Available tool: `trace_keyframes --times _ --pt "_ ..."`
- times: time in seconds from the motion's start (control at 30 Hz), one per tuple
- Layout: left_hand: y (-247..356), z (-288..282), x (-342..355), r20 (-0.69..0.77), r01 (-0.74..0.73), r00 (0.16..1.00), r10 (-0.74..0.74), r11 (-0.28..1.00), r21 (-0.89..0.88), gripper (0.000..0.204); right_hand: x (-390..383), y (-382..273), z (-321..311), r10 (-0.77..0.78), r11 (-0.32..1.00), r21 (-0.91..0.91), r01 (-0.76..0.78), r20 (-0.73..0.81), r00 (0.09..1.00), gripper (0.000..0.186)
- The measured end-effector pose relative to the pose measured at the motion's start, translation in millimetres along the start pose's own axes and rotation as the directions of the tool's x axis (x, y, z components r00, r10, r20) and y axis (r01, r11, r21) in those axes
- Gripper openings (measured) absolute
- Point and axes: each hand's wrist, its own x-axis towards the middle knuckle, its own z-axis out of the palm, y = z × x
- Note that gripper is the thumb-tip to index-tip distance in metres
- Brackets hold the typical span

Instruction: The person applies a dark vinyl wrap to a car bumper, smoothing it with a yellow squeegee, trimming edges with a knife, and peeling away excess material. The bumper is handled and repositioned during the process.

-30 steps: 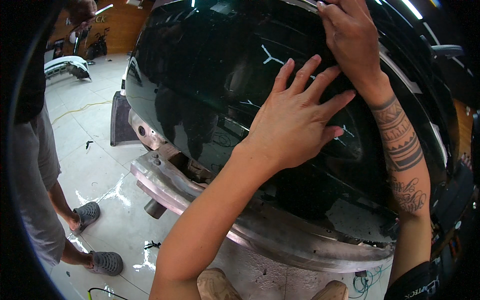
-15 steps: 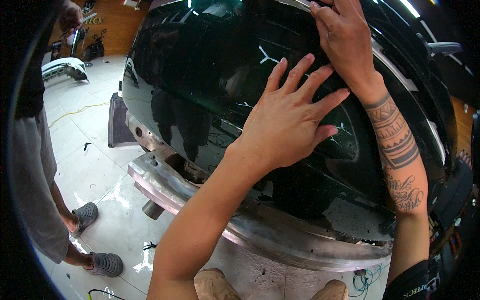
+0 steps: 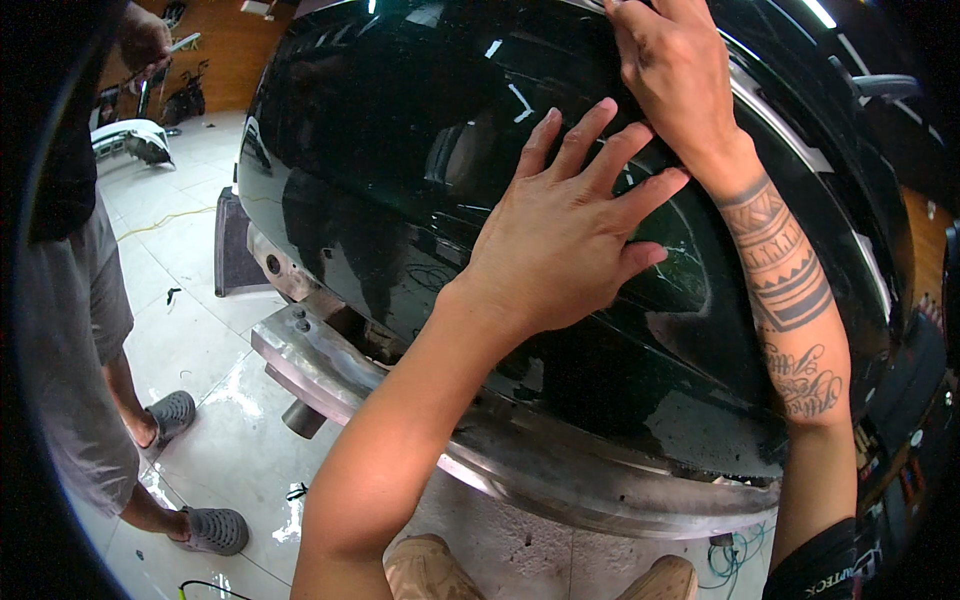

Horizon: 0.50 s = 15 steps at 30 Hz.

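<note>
A glossy dark green car body panel [image 3: 360, 140] fills the middle of the view, with streaks of light reflected in it. Flat over its surface lies my left hand [image 3: 560, 225], palm down, fingers spread, holding nothing visible. My right hand [image 3: 680, 80] is farther up at the panel's upper right edge, its fingers bent and pressed together. Its fingertips are partly cut off by the top of the picture, so whatever they grip is hidden. The left fingertips come close to the right wrist.
A bare metal bumper beam [image 3: 560, 490] curves below the panel. At the left stands another person [image 3: 80, 300] in grey shorts and clogs, a hand [image 3: 145, 45] holding a thin pale object. A removed white bumper [image 3: 135, 135] lies behind. A green cord [image 3: 740, 555] coils on the tiled floor.
My right hand has shifted slightly up and left along the panel's edge. My left hand, still spread, has moved a little left, and the whole view has shifted slightly too.
</note>
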Motion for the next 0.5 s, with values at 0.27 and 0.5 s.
trace_keyframes --times 0.27,0.5 --pt "0 -2 1 -0.014 -0.01 1.0 0.01 1.0 0.009 0.049 1 1 -2 0.037 0.996 0.077 -0.035 -0.019 0.999 0.009" --pt "-1 -7 2 -0.02 -0.015 1.0 0.016 1.0 0.018 0.05 -2 4 -7 0.027 0.998 0.059 -0.026 -0.019 0.999 0.003"
